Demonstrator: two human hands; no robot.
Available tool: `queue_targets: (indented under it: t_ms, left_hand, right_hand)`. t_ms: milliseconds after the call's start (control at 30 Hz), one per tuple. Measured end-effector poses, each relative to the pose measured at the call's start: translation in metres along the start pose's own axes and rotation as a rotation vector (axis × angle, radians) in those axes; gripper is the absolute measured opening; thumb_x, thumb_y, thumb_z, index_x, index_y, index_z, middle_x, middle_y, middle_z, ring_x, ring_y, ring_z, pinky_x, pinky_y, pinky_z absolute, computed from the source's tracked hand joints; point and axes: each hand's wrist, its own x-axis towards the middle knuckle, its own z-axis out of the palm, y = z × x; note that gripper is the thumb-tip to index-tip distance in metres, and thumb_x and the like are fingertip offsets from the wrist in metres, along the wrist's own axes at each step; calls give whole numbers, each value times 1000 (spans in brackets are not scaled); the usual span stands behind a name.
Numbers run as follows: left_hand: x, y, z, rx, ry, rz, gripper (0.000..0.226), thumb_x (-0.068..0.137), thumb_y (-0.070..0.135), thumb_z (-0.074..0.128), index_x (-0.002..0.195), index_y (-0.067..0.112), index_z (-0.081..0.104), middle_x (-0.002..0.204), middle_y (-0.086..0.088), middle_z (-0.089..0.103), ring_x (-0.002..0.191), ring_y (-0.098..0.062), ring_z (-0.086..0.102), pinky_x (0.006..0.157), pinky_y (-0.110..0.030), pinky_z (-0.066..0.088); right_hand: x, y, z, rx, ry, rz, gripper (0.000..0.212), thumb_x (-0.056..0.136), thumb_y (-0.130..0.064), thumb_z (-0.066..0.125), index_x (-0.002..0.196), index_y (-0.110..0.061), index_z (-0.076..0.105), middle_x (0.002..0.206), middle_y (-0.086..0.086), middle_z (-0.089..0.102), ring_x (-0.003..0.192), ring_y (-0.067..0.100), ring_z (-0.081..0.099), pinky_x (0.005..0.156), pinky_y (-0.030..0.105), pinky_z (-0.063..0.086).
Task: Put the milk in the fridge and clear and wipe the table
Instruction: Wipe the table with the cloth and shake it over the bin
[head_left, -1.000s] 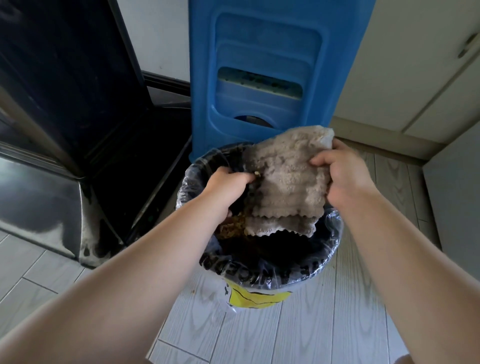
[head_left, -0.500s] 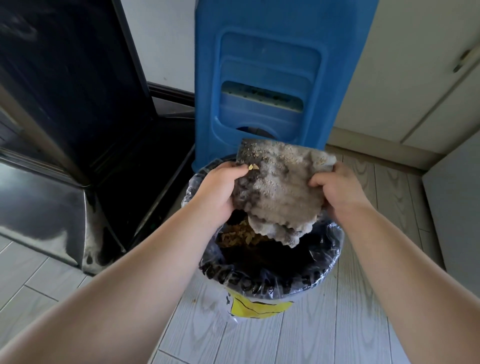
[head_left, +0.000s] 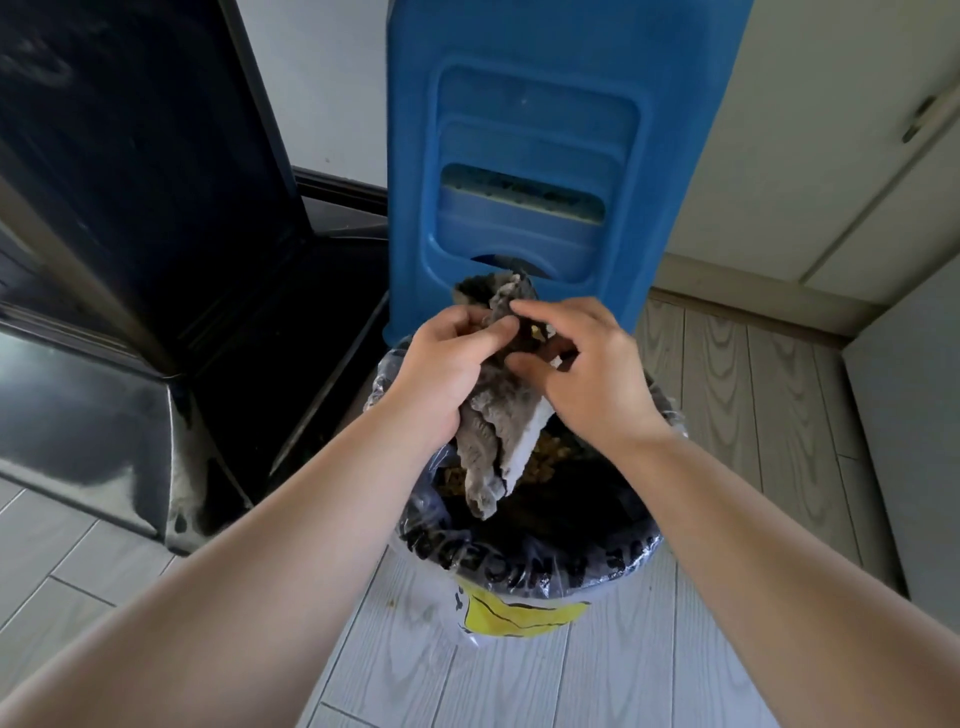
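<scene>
A grey ribbed cleaning cloth hangs bunched over a waste bin lined with a clear printed bag. My left hand grips the cloth's upper part. My right hand pinches the cloth near its top, close against the left hand. Crumbs and brownish food scraps lie inside the bin below the cloth. The milk and the table are out of view.
A tall blue plastic container stands right behind the bin. A black glossy appliance fills the left side. Cream cabinet doors are at the back right, a white panel at the right edge. Pale wood-look flooring surrounds the bin.
The cloth was spread wide between both hands; now the hands have come together and the cloth is folded into a narrow hanging bunch over the bin.
</scene>
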Motion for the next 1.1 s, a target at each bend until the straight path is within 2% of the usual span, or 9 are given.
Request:
queue_targets:
  t_ms: [267,367,433,533,600,767,833,967,1100]
  left_hand:
    - [-2,3,-3,60,-102,-16,21,75,-8,66,85,10,66,70,-4,71,69,-19,69,69,-31,56]
    - [0,4,-4,66,-9,-39,21,75,-6,66,86,11,66,71,-6,71,67,-21,70,64,-31,55]
    - [0,7,-6,65,36,-47,18,77,-3,65,87,12,65,73,-7,71,64,-21,70,58,-27,54]
    - [1,12,-10,36,71,-38,13,80,1,65,83,14,66,69,-4,72,61,-18,70,53,-25,54]
    - [1,13,-11,44,57,-25,7,82,6,67,82,13,67,67,-3,72,62,-18,71,56,-26,56]
    - [-1,14,-6,298,-41,95,7,85,20,67,84,18,74,89,-7,74,89,-26,70,88,-40,54]
    - [-3,13,-4,348,-87,122,9,86,19,65,86,23,74,91,-1,74,94,-20,69,94,-38,50]
    - [-5,10,-3,378,-121,177,17,86,14,65,97,23,73,99,8,71,99,-6,65,98,-29,46]
    - [-6,17,-4,471,-60,256,8,83,23,69,88,27,73,117,9,60,112,-8,55,104,-33,39]
  right_hand:
    - [2,4,-3,-57,185,11,19,77,-6,72,95,-8,74,87,-2,66,79,3,58,77,-2,39]
    - [3,9,-8,53,167,200,14,81,-6,68,92,-13,75,82,-9,67,80,6,65,82,12,48]
    - [4,16,-16,129,135,336,19,82,-5,67,82,-22,74,75,-10,68,69,6,68,76,20,54]
    - [3,23,-24,34,-111,422,20,81,-13,70,74,-31,70,73,-12,66,64,2,61,67,15,48]
    - [2,19,-26,-93,-193,358,15,77,-25,74,90,-30,71,87,-16,59,78,1,54,68,8,38]
    - [7,7,-27,-65,-142,50,68,72,-16,78,131,-28,48,122,-16,43,114,1,42,99,14,30]
    - [7,10,-25,-140,-151,-47,59,71,-16,78,126,-22,56,121,-7,55,116,9,49,101,19,34]
    - [4,18,-20,-272,110,-161,27,72,-16,73,98,-14,74,90,5,69,85,21,65,76,29,51]
    - [8,12,-22,-182,224,-158,16,74,-16,70,89,-15,76,77,-4,64,71,8,58,68,14,45]
